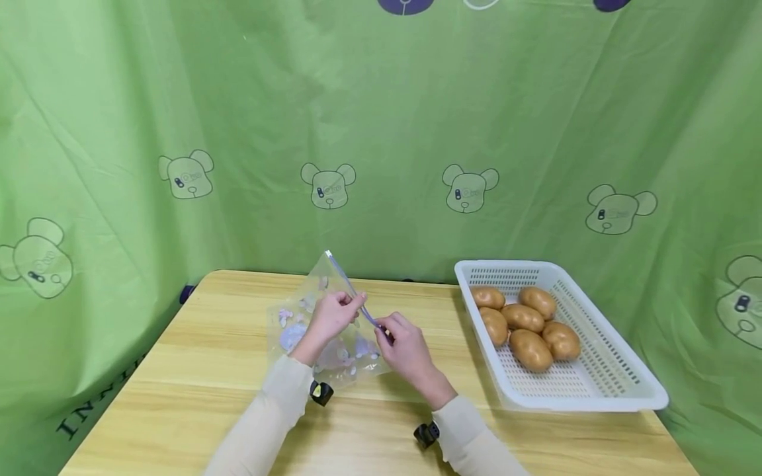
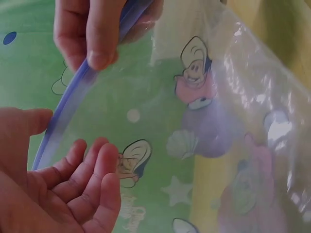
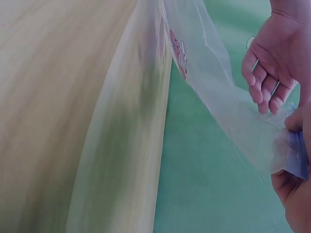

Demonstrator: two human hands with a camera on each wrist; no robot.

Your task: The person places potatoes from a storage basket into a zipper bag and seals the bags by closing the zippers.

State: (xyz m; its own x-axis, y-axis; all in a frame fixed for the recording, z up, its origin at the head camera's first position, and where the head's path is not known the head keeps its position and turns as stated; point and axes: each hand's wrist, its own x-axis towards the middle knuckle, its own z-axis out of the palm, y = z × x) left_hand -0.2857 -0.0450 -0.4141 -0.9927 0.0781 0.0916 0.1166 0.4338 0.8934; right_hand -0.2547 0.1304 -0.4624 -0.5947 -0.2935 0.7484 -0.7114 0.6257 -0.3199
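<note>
A clear zip bag (image 1: 297, 324) printed with cartoon figures stands on the wooden table (image 1: 196, 370), its blue zip strip (image 1: 344, 276) raised. My left hand (image 1: 333, 316) holds the bag's top edge, the strip (image 2: 68, 102) running between thumb and loosely curled fingers (image 2: 92, 170). My right hand (image 1: 407, 347) pinches the strip lower down, to the right. In the left wrist view the right hand (image 2: 87, 29) grips the strip from above. In the right wrist view the right hand (image 3: 291, 194) pinches the blue strip (image 3: 297, 155) while the left hand (image 3: 277, 53) curls at the bag (image 3: 214, 73) film.
A white perforated basket (image 1: 589, 402) with several brown potatoes (image 1: 524, 324) sits at the table's right. Green cloth with bear prints (image 1: 327, 185) hangs behind and at both sides. Bare table lies left of and in front of the bag.
</note>
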